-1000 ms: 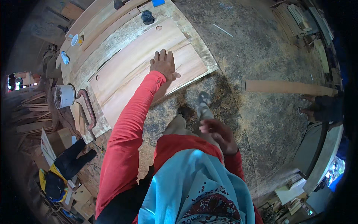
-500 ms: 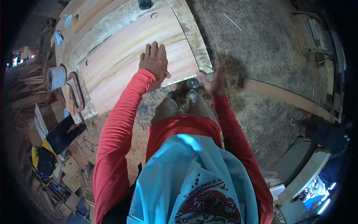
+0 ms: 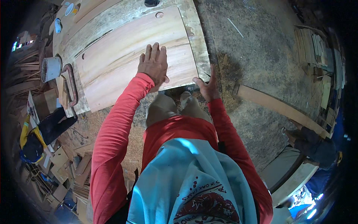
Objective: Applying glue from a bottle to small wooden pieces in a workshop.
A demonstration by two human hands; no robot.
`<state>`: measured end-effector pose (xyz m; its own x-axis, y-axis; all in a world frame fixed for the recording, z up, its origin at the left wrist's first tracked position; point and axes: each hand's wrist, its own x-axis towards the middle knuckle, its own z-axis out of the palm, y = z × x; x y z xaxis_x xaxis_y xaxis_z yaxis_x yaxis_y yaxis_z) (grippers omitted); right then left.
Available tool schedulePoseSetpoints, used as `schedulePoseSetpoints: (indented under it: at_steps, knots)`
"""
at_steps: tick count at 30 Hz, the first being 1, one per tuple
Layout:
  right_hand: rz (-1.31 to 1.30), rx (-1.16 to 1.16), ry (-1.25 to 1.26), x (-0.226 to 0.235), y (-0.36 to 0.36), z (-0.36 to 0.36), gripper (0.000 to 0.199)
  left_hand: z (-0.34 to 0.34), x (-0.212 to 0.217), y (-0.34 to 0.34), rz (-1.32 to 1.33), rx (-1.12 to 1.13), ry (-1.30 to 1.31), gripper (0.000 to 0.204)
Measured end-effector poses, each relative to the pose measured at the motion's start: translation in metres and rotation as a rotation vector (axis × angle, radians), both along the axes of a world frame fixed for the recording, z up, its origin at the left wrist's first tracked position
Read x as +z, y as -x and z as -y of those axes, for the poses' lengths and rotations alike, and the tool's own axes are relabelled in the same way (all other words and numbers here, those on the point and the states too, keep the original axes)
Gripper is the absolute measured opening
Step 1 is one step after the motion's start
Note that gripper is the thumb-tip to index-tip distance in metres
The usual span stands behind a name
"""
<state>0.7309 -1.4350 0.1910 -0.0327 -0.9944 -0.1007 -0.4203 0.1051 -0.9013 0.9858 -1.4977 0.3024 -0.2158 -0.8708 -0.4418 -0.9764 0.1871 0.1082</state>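
Note:
A pale wooden panel (image 3: 112,74) with a dark streak of grain lies flat on a worn worktable (image 3: 204,56). Small round marks, holes or recesses, show near its far and left edges. My left hand (image 3: 152,66) rests palm down on the panel near its front edge, fingers extended. At the front right corner, my right hand (image 3: 208,86) has its thumb spread from the fingers. Its thumb tip is at the panel's corner; whether it touches is unclear. I see nothing held in either hand.
A C-clamp (image 3: 71,84) and a white bucket (image 3: 51,69) are at the table's left. Far left on it stands a white cup (image 3: 69,9). A long board (image 3: 279,103) lies on the floor at right. Other people (image 3: 315,145) (image 3: 33,143) are on both sides.
My right hand has come closer to the panel's front right corner and is lower beside it. My left hand stays flat on the panel. The whole view has shifted slightly.

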Motion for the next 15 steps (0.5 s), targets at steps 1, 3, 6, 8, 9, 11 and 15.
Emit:
schedulePoseSetpoints:
  at_steps: [1,3,6,8,9,11,15]
  knots:
    - [0.032,0.014,-0.039,0.0,0.001,0.0,0.1,0.0,-0.001,0.0,-0.013,-0.001,0.014,0.122]
    - [0.057,0.027,-0.071,0.001,0.003,0.0,0.101,0.001,-0.002,0.001,-0.034,-0.004,0.034,0.122]
    - [-0.059,0.042,-0.11,0.004,0.007,0.003,0.097,0.002,-0.003,0.001,-0.017,0.025,0.009,0.123]
    - [0.082,0.05,-0.266,0.006,0.009,0.009,0.093,0.001,-0.005,-0.001,-0.017,0.008,0.034,0.123]
    - [0.084,0.072,-0.213,0.008,0.009,0.012,0.091,0.0,-0.005,-0.002,-0.019,0.009,0.056,0.121]
    - [-0.141,0.081,0.072,0.014,0.011,0.022,0.087,-0.001,-0.007,-0.004,-0.052,0.006,0.087,0.12]
    - [-0.397,0.196,0.301,0.031,0.008,0.061,0.101,-0.002,-0.01,-0.008,-0.076,-0.01,0.109,0.122]
